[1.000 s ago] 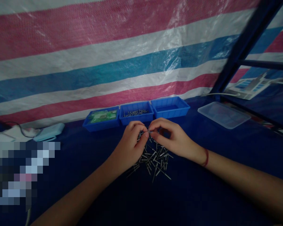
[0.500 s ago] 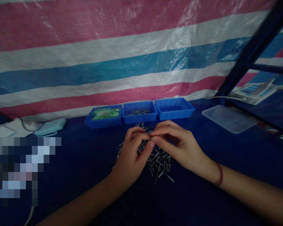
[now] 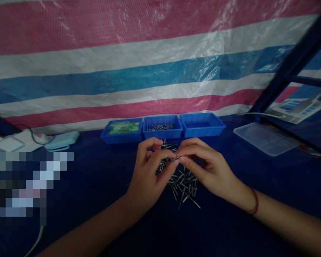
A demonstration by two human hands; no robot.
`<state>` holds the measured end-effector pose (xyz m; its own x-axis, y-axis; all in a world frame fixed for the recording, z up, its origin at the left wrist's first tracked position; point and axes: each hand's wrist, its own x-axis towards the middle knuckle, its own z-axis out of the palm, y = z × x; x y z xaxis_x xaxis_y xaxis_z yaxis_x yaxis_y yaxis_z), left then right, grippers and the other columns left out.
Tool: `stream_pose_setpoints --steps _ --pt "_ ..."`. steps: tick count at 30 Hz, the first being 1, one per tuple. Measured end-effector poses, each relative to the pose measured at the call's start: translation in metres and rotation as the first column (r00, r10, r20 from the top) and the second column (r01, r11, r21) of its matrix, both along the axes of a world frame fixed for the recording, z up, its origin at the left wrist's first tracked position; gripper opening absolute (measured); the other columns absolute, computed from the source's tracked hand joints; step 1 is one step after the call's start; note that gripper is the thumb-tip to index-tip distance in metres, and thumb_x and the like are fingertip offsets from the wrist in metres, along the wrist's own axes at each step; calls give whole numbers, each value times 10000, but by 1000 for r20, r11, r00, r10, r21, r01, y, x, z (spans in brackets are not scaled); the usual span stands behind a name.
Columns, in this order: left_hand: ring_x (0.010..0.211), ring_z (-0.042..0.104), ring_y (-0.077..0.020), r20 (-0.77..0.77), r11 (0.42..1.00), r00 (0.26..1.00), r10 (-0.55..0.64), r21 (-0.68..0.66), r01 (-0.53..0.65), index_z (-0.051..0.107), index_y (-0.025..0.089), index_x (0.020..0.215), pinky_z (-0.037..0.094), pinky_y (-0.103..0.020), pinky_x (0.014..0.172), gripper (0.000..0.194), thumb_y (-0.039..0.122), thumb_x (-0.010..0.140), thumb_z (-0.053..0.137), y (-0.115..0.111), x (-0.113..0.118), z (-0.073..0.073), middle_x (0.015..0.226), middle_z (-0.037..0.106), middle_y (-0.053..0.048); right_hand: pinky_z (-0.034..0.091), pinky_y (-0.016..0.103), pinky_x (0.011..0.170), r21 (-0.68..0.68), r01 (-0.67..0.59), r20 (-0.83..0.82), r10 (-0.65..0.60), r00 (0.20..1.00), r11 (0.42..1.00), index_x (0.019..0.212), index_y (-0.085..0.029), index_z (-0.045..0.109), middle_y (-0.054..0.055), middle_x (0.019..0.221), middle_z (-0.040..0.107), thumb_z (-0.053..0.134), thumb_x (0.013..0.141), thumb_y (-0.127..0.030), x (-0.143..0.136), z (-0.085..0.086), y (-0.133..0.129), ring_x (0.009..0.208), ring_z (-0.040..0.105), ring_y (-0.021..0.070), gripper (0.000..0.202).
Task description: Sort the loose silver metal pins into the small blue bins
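Thumb and forefinger of my left hand (image 3: 152, 171) pinch small metal rivets (image 3: 176, 158), how many I cannot make out. My right hand (image 3: 212, 169), with a dark red band at the wrist, grips the same pieces from the other side, so the fingertips of both hands nearly touch. Under and around the fingers lies a loose pile of thin metal rivets (image 3: 183, 182) on the dark blue table (image 3: 160, 232). Part of the pile is hidden by my hands.
Behind the pile stand a blue bin (image 3: 104, 136) with green packets, a middle blue bin (image 3: 163, 134) with metal rivets and a right blue bin (image 3: 203, 131). A clear plastic lid (image 3: 266, 139) lies right; a light blue case (image 3: 62, 140) lies left.
The view has shifted slightly, so the bins and pile appear further right. My left fingers are raised and more spread, and the pinched metal pieces show more clearly between both hands.
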<state>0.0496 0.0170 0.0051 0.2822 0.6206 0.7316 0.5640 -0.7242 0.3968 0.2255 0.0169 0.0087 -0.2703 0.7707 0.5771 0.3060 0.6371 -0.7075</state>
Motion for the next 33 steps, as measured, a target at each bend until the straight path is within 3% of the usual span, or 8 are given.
stream_pose_setpoints --steps 7,11,15,17,20,26,30,33 --pt "1021 500 -185 -43 997 998 -34 -65 32 535 201 880 444 -363 877 33 233 872 531 0 -2 6 1096 457 -62 468 320 805 -27 -89 118 91 989 996 876 -190 599 51 951 565 468 908 -185 -2 7 -3 907 562 151 135" --pt "989 518 -179 -65 986 997 -43 -164 32 536 194 956 447 -361 863 103 256 909 468 15 -9 8 1041 518 -62 467 339 782 161 83 209 -116 971 984 828 -184 596 60 908 577 471 890 -183 -3 16 19 876 563 175 139" --pt "885 545 -169 -20 988 999 37 -149 -40 528 188 978 463 -338 789 123 271 915 463 35 -20 4 961 568 -52 464 369 799 364 278 212 -370 904 889 812 -143 618 96 877 586 469 874 -204 -8 22 67 874 564 207 173" --pt "841 553 -164 -35 987 998 53 -151 -58 534 183 959 464 -334 774 117 268 914 468 42 -25 0 918 578 -45 461 380 812 401 298 283 -427 859 866 859 -129 633 116 922 585 443 880 -215 -11 21 92 893 559 218 210" --pt "848 559 -166 -84 985 996 19 -172 -33 544 179 956 464 -340 792 121 248 921 451 48 -29 -4 910 587 -42 456 402 812 384 258 413 -414 811 887 871 -128 654 122 923 596 460 861 -215 -13 19 111 879 565 235 213" --pt "907 538 -183 -293 986 949 -118 -145 78 595 181 923 454 -356 839 123 138 842 513 49 -28 -9 976 568 -51 466 351 812 310 171 461 -305 833 935 879 -128 650 94 908 615 469 857 -194 -1 13 72 861 578 200 194" --pt "901 520 -188 -473 979 857 -203 -117 167 654 211 883 442 -348 816 113 178 837 556 49 -22 -7 1034 556 -50 473 341 810 191 97 475 -178 862 977 865 -135 644 85 907 614 487 852 -187 16 0 39 869 582 188 165" --pt "969 507 -210 -597 977 774 -210 -100 188 684 252 905 424 -353 820 129 258 867 562 51 -15 2 1087 557 -44 483 344 792 104 95 455 -133 880 990 885 -155 645 79 931 612 494 852 -200 27 -11 32 867 587 182 161"
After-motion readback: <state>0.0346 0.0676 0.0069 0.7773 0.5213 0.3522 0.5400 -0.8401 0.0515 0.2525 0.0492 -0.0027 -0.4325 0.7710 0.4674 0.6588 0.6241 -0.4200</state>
